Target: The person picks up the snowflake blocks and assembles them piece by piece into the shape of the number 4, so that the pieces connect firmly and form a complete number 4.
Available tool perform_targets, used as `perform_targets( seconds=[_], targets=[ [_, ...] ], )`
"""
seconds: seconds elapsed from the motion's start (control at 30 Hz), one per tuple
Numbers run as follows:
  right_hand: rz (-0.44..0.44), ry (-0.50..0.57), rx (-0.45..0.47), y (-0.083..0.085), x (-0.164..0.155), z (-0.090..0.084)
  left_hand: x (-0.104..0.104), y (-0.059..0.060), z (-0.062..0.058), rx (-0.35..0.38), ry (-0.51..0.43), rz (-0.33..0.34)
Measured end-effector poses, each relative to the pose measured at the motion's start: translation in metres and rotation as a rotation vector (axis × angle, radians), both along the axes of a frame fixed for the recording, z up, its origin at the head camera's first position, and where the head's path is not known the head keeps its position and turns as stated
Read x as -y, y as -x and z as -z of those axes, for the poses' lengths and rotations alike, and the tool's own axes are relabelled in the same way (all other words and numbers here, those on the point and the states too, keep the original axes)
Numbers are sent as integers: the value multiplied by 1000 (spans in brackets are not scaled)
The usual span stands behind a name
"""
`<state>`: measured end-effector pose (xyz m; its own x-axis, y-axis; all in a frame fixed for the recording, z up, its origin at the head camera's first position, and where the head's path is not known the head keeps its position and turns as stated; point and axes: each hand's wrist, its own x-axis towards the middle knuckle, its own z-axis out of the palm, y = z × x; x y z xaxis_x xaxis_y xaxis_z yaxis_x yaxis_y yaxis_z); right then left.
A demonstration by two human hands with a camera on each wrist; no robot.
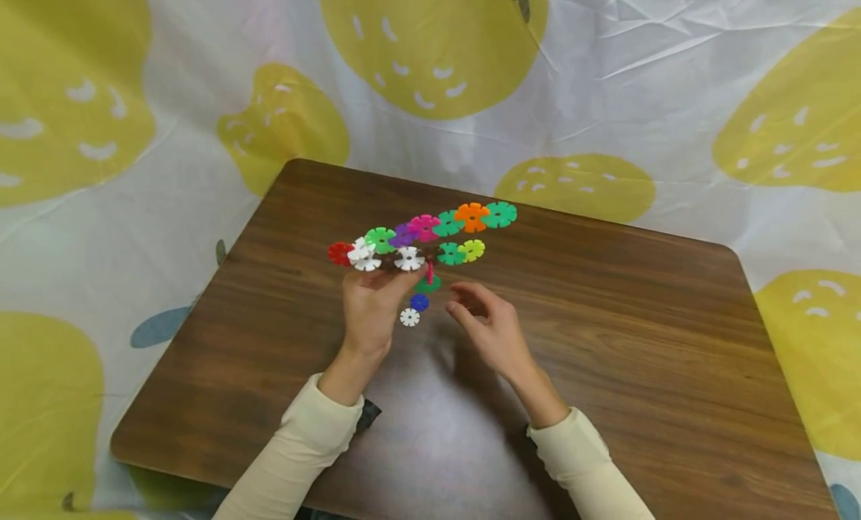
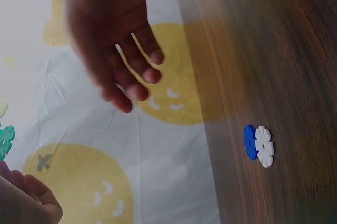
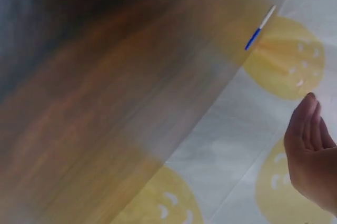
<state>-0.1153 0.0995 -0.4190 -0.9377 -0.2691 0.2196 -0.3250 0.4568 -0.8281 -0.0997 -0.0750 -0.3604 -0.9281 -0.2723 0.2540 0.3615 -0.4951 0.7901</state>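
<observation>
The left hand (image 1: 368,305) has its fingers curled up around the underside of a chain (image 1: 422,240) of linked plastic discs, holding it above the table (image 1: 639,341) toward the far edge. The right hand (image 1: 489,327) hovers just beside it, fingers loosely bent and grasping nothing. Between the hands, a blue disc (image 1: 419,302) and a white disc (image 1: 409,317) lie touching on the table; a green one (image 1: 428,284) seems to hang under the chain, partly hidden. A patterned cloth (image 1: 673,79) lies under the table.
</observation>
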Motion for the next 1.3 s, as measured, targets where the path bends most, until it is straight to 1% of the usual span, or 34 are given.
perform_targets(
  seconds=[0.1,0.2,0.33,0.43,0.67,0.8,0.97,1.13,1.3],
  targets=[
    [4,-47,5,8,-1,6,1,-1,-1,4,-1,-5],
    [-13,-101,26,14,0,9,1,-2,-2,-5,0,-6],
    [-61,-209,40,21,3,12,1,-2,-2,-4,1,-10],
    [-97,-282,41,27,7,13,0,-3,-3,15,4,-8],
    [-168,-405,65,41,19,18,-1,-6,-4,42,4,9],
    [-215,-425,85,51,22,24,-2,-7,-6,41,18,17],
    [-242,-422,94,59,25,29,-1,-7,-7,27,40,24],
    [-250,-414,90,63,28,31,0,-7,-7,4,1,41],
    [-253,-427,81,62,34,34,1,-8,-6,10,-24,47]
  ],
)
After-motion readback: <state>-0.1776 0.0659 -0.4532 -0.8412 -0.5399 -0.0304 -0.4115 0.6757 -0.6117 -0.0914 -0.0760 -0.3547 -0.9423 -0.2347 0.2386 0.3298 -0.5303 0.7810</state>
